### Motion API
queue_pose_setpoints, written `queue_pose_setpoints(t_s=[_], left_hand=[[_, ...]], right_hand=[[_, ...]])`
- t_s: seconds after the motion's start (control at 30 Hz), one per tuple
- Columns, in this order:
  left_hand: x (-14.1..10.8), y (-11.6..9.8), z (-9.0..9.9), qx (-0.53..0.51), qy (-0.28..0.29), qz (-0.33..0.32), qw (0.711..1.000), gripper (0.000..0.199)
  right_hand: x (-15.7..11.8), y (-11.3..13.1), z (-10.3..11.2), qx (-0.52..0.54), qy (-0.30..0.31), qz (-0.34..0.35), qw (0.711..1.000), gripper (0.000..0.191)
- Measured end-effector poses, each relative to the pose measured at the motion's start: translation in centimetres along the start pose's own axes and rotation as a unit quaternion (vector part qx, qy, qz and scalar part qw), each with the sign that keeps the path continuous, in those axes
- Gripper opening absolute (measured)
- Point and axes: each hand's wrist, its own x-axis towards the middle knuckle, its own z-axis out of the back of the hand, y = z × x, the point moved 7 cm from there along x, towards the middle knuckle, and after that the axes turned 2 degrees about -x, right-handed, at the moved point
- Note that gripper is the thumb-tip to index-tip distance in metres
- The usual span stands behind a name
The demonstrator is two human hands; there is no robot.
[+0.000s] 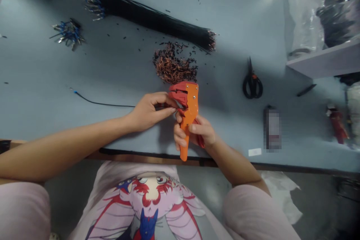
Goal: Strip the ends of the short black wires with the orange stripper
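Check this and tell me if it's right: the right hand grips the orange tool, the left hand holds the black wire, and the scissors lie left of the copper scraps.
One thing is wrong: the head view shows the scissors lying right of the copper scraps. The right hand does grip the orange tool, and the left hand holds the black wire.

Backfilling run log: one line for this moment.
left hand: holds black wire; right hand: grips orange-red tool; beyond tool: copper-coloured scraps
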Motion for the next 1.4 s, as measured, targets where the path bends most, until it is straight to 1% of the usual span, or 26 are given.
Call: queue_pose_setpoints(t_s=[0.17, 0.4, 0.57, 0.7, 0.8, 0.87, 1.0, 1.1, 1.2, 1.27, 1.33, 1.4], left_hand=[[0.0, 0.0, 0.0, -0.007, -0.004, -0.006, 1.000, 0.009], [0.0, 0.0, -0.1, -0.024, -0.005, 0.001, 1.000, 0.010], [0.0, 0.0, -0.2, -0.031, 0.002, -0.002, 1.000, 0.013], [0.0, 0.1, -0.3, -0.026, 0.011, 0.003, 1.000, 0.013], [0.0, 0.2, -0.1, -0.006, 0.003, 0.014, 1.000, 0.010], [0.1, 0.3, 0.1, 0.026, -0.002, 0.024, 0.999, 0.010], [0.2, 0.3, 0.5, 0.096, -0.020, 0.028, 0.995, 0.011], [0.4, 0.1, 1.2, 0.137, -0.048, 0.010, 0.989, 0.011], [0.7, 0.2, 3.0, 0.149, -0.117, 0.006, 0.982, 0.009], [0.9, 0.3, 4.5, 0.146, -0.170, 0.006, 0.975, 0.007], [1.0, 0.4, 5.7, 0.144, -0.210, 0.002, 0.967, 0.005], [1.1, 0.3, 6.5, 0.148, -0.237, -0.007, 0.960, 0.003]], right_hand=[[0.0, 0.0, 0.0, -0.005, 0.006, 0.000, 1.000, 0.031], [0.0, -0.3, 0.2, -0.013, -0.014, -0.016, 1.000, 0.037], [0.0, -0.2, -0.1, -0.025, -0.024, -0.018, 0.999, 0.036], [0.0, -0.2, -0.1, -0.049, -0.053, -0.027, 0.997, 0.041], [0.1, 0.0, 0.1, -0.051, -0.083, -0.025, 0.995, 0.044], [0.2, 0.3, 0.4, -0.044, -0.096, -0.012, 0.994, 0.044], [0.4, 1.2, 1.2, -0.011, -0.093, 0.016, 0.995, 0.037], [0.3, 1.9, 1.5, 0.013, -0.072, 0.023, 0.997, 0.041], [0.1, 2.6, 1.5, 0.015, -0.045, 0.039, 0.998, 0.047], [-0.1, 3.1, 1.4, 0.013, -0.035, 0.057, 0.998, 0.047], [-0.3, 3.6, 1.4, 0.008, -0.033, 0.076, 0.997, 0.045], [-0.4, 4.0, 1.4, -0.001, -0.042, 0.096, 0.995, 0.043]])
